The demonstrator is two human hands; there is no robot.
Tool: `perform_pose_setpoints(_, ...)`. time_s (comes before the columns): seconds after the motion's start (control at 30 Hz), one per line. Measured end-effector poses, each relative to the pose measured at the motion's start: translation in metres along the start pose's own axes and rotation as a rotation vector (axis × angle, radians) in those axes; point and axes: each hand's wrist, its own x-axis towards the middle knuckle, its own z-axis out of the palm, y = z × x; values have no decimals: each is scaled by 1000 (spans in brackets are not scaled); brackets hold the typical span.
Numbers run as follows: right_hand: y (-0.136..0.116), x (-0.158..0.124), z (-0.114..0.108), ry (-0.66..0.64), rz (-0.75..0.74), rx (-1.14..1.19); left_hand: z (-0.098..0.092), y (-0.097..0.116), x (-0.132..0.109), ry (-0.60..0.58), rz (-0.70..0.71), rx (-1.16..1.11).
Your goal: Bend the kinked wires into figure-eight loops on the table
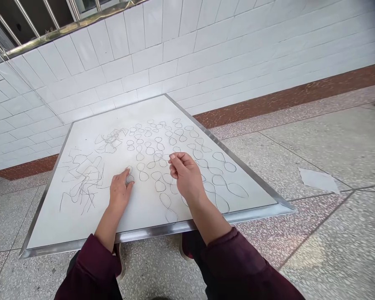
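Note:
My left hand (119, 189) rests on the white board (106, 212), palm down. Its index finger and thumb are apart, touching a small figure-eight loop (129, 175) of thin dark wire or thread. My right hand (186, 168) hovers over the figure-eight loops at the middle, fingers curled and thumb pressed to the index finger; anything in that pinch is too small to make out. Several thin dark figure-eight loops (165, 200) lie in rough rows, larger ones toward the right. Loose bent strands (87, 171) lie tangled on the left, with another tangle (111, 139) behind them.
A metal rim (156, 230) frames the board, whose far side meets a white tiled wall (237, 50). Window bars (26, 18) are at upper left. On the speckled floor lies a white sheet (319, 180). My feet are below the near edge.

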Motion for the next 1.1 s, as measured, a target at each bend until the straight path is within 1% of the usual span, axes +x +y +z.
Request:
perform_pose_setpoints(0.1,0,0,-2,-8,8,18,3,1,18,5,-46,-2)
perform_pose_setpoints(0.23,-2,0,-4,-13,6,11,9,3,45,16,-73,7)
perform_pose_setpoints(0.33,-4,-1,-6,-17,15,0,14,5,60,23,-88,20)
perform_pose_setpoints(0.5,-8,-2,-8,-19,42,-28,20,8,72,13,-105,57)
perform_pose_setpoints(0.67,-11,-2,-5,-8,68,-43,22,9,78,11,-112,44)
perform_pose_setpoints(0.77,-11,-2,-4,-9,66,-40,19,11,73,24,-97,6)
perform_pose_setpoints(0.83,-10,-2,-4,-10,61,-28,13,12,64,48,-84,-21)
perform_pose_setpoints(0.93,-9,0,-2,-12,62,-6,0,16,43,97,-66,-83)
perform_pose_setpoints(1.0,-8,-1,2,-17,74,22,-9,18,26,115,-51,-202)
perform_pose_setpoints(1.1,-4,-11,18,-50,113,111,-14,23,-1,186,-79,-340)
